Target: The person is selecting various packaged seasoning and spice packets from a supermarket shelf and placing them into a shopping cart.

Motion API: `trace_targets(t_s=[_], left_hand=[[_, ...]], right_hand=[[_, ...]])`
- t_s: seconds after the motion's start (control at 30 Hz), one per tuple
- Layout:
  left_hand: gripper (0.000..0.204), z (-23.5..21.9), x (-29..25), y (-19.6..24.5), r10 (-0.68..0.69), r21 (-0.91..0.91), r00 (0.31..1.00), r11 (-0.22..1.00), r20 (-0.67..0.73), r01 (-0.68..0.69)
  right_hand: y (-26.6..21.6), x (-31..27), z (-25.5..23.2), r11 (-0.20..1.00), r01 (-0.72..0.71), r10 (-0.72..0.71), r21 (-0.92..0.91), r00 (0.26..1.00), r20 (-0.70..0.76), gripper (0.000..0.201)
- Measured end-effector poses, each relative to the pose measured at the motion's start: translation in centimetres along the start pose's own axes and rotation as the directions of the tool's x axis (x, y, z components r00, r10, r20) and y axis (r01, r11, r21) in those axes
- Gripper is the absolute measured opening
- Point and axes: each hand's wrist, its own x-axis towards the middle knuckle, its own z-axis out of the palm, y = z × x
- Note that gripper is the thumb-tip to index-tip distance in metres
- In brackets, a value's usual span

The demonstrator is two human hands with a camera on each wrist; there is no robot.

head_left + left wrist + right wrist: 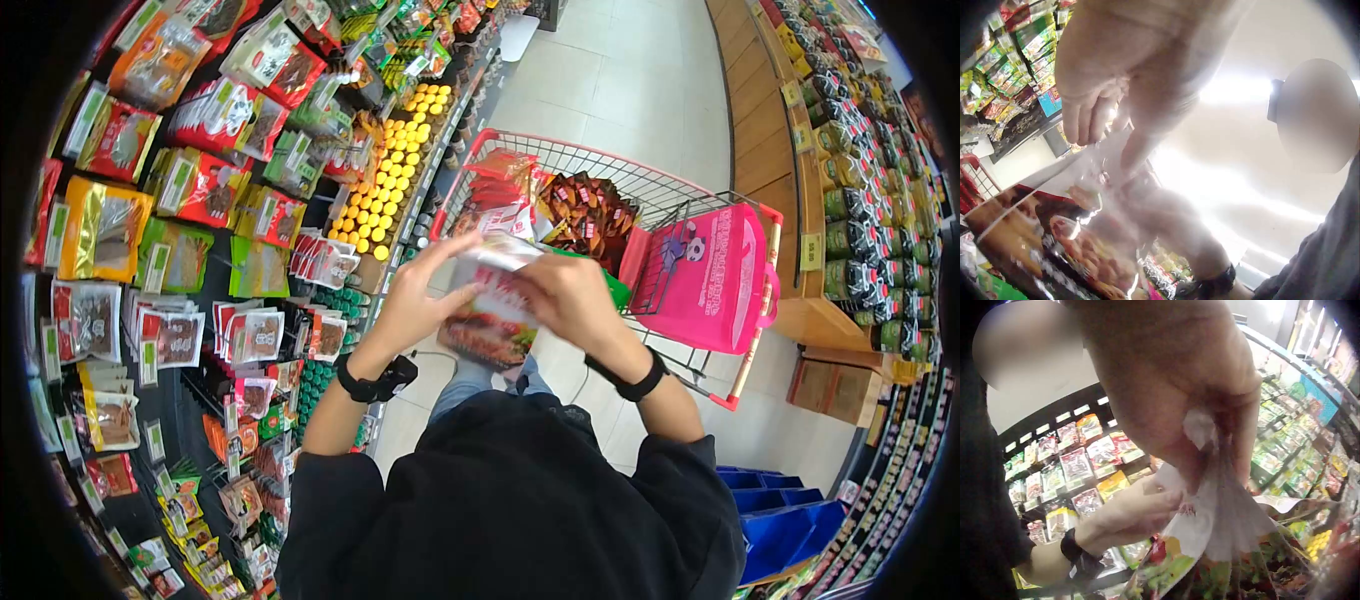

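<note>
A printed food bag point(490, 318) with a picture of a dish hangs upright between both hands in front of the body. My left hand point(415, 300) pinches the bag's top edge at its left side, fingers bent. The right hand point(575, 300) grips the top at the other side; in the right wrist view the right hand point(1191, 394) bunches the bag's clear upper part point(1229, 506) into folds between thumb and fingers. The left wrist view shows the glossy bag front point(1085, 237) below the left hand point(1129, 87).
A shopping cart point(640, 155) stands ahead, holding red packs point(500, 190), dark snack packs point(585, 215) and a pink bag point(705, 275). Shelves of hanging packets point(180, 190) line the left. More shelves point(850, 200) and blue crates point(785, 520) are on the right.
</note>
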Motion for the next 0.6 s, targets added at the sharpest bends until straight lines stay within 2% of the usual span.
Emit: trace_targets(t_s=[0.07, 0.17, 0.23, 0.3, 0.47, 0.5, 0.6], left_hand=[[0.057, 0.1, 1.6, -1.0, -0.030, -0.119, 0.999, 0.992, 0.012, 0.031], [0.036, -0.8, 2.4, -3.3, -0.121, -0.305, 0.993, 0.945, 0.005, 0.116], [0.027, -1.5, 2.5, -5.6, -0.209, -0.355, 0.977, 0.911, 0.033, 0.207], [0.022, -2.3, 2.6, -7.7, -0.281, -0.389, 0.959, 0.880, 0.040, 0.274], [0.017, -4.5, 3.4, -10.5, -0.424, -0.393, 0.904, 0.824, 0.054, 0.409], [0.017, -4.9, 3.6, -11.1, -0.437, -0.406, 0.899, 0.817, 0.030, 0.410], [0.017, -5.8, 4.3, -12.4, -0.479, -0.417, 0.878, 0.799, -0.006, 0.433]], right_hand=[[4.0, -0.2, -0.5, 0.990, -0.141, 0.141, 0.014, 0.982, -0.122, 0.010], [9.8, 0.6, -0.5, 0.906, -0.424, 0.411, 0.004, 0.877, -0.247, 0.018], [13.3, 1.9, 0.4, 0.831, -0.556, 0.528, 0.002, 0.788, -0.317, 0.022], [19.6, 2.9, 3.4, 0.817, -0.571, 0.476, -0.081, 0.746, -0.465, 0.029], [28.7, 8.3, 10.3, 0.701, -0.711, 0.511, -0.064, 0.562, -0.650, 0.030], [29.1, 9.3, 12.0, 0.695, -0.718, 0.517, -0.051, 0.547, -0.658, 0.027], [30.7, 11.4, 17.3, 0.516, -0.855, 0.670, -0.050, 0.439, -0.599, 0.023]])
